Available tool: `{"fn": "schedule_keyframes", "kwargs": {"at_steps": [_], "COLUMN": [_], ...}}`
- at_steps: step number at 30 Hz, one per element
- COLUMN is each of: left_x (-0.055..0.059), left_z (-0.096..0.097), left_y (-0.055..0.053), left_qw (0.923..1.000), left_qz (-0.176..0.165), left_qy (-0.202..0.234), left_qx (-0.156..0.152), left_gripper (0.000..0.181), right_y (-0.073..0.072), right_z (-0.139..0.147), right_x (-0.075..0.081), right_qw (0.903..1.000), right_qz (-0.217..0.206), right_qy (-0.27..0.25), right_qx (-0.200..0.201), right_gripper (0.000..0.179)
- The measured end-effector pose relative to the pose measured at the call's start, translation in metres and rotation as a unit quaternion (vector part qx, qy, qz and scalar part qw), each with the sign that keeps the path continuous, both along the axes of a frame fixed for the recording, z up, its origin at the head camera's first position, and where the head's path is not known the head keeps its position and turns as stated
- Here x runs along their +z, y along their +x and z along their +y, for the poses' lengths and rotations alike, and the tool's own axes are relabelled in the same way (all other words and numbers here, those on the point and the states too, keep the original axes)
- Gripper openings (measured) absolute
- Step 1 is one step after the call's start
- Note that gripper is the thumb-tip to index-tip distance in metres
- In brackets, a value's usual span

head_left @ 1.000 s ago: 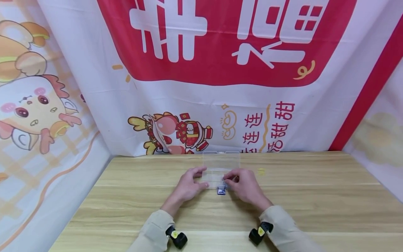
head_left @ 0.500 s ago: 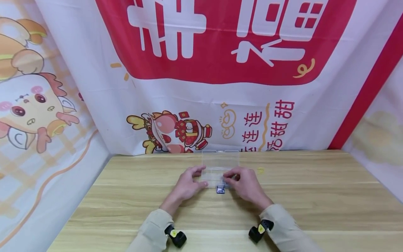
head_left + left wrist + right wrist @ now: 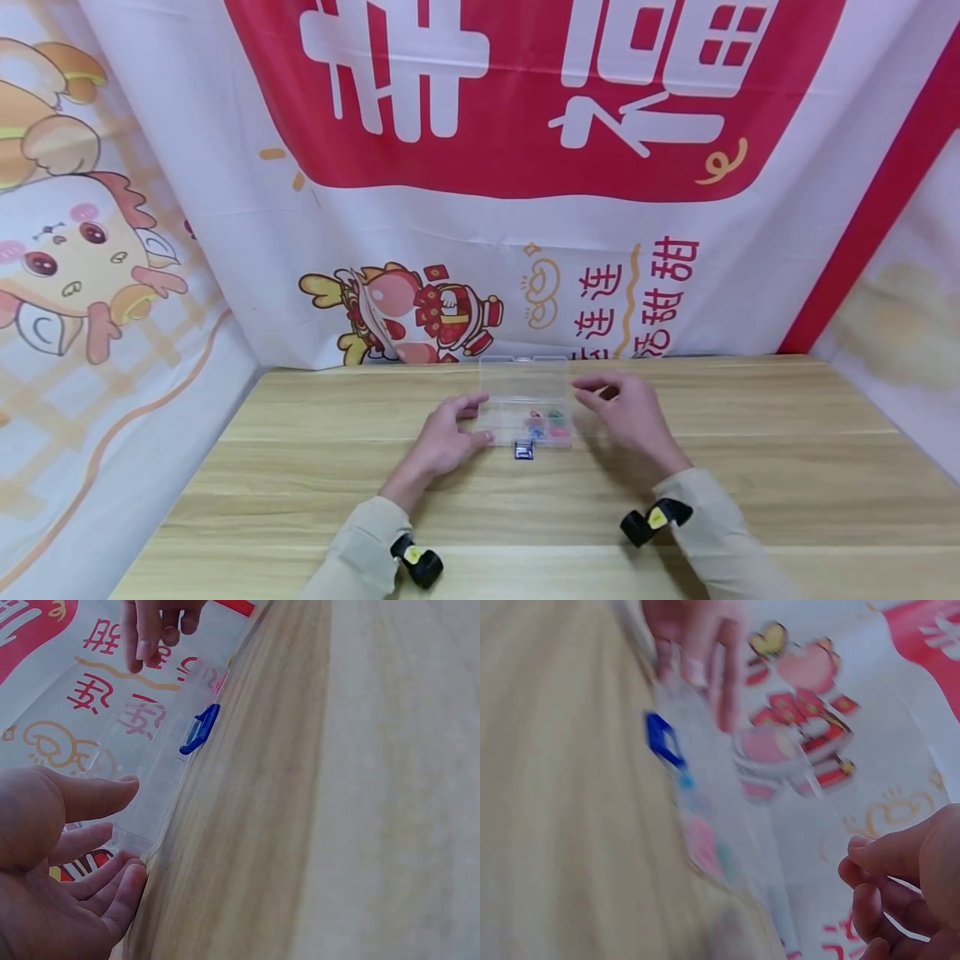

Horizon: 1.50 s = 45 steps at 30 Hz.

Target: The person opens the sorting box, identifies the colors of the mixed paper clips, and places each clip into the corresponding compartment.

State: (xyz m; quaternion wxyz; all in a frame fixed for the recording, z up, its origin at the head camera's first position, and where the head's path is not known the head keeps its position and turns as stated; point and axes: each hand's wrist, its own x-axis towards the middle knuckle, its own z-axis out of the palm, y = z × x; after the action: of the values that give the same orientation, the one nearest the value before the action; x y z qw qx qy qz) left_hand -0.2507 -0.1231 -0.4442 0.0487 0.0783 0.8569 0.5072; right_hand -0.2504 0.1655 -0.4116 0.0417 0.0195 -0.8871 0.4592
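Note:
A small clear plastic box (image 3: 525,414) lies on the wooden table (image 3: 750,467) with its lid raised at the back. Small coloured bits (image 3: 546,423) sit inside it, and a blue latch (image 3: 523,451) hangs at its front edge. My left hand (image 3: 448,432) rests against the box's left end with fairly straight fingers; the left wrist view shows the left hand (image 3: 67,855) at the corner of the box (image 3: 154,787), near the latch (image 3: 199,729). My right hand (image 3: 628,410) hovers just right of the box, loosely curled and empty. The right wrist view is blurred.
A printed red and white banner (image 3: 525,208) hangs right behind the box and wraps both sides of the table. Bare wooden tabletop spreads to the left, right and front of the box. Black wrist devices (image 3: 416,562) sit on both sleeves.
My right hand has left the box's front and moved right and back, uncovering the coloured bits inside. The left hand and the box stay where they were.

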Motion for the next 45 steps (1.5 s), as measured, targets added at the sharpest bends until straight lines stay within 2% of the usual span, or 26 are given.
{"fn": "schedule_keyframes", "kwargs": {"at_steps": [6,17,26,30,38,45], "left_x": [0.0,0.0,0.001,0.001,0.0,0.001], "left_z": [-0.001,0.001,0.001,0.001,0.0,0.001], "left_y": [0.001,0.0,0.001,0.002,0.002,0.003], "left_qw": [1.0,1.0,1.0,1.0,1.0,1.0], "left_qz": [-0.003,-0.001,-0.002,-0.005,-0.005,-0.005], "left_qy": [-0.004,-0.003,-0.003,-0.004,-0.001,0.002], "left_qx": [0.002,0.001,0.0,0.001,0.002,-0.002], "left_gripper": [0.065,0.064,0.063,0.063,0.064,0.064], "right_y": [-0.007,-0.015,-0.02,-0.02,-0.02,-0.019], "right_z": [0.028,0.063,0.067,0.068,0.069,0.068], "right_x": [-0.001,-0.017,-0.033,-0.037,-0.04,-0.041], "right_qw": [0.9997,0.9989,0.9973,0.9969,0.9953,0.9933], "right_qz": [0.02,0.031,0.006,0.003,0.011,0.032], "right_qy": [0.009,0.022,0.071,0.077,0.097,0.111], "right_qx": [-0.014,-0.027,-0.018,-0.015,0.001,-0.005], "right_gripper": [0.028,0.032,0.032,0.031,0.025,0.015]}}
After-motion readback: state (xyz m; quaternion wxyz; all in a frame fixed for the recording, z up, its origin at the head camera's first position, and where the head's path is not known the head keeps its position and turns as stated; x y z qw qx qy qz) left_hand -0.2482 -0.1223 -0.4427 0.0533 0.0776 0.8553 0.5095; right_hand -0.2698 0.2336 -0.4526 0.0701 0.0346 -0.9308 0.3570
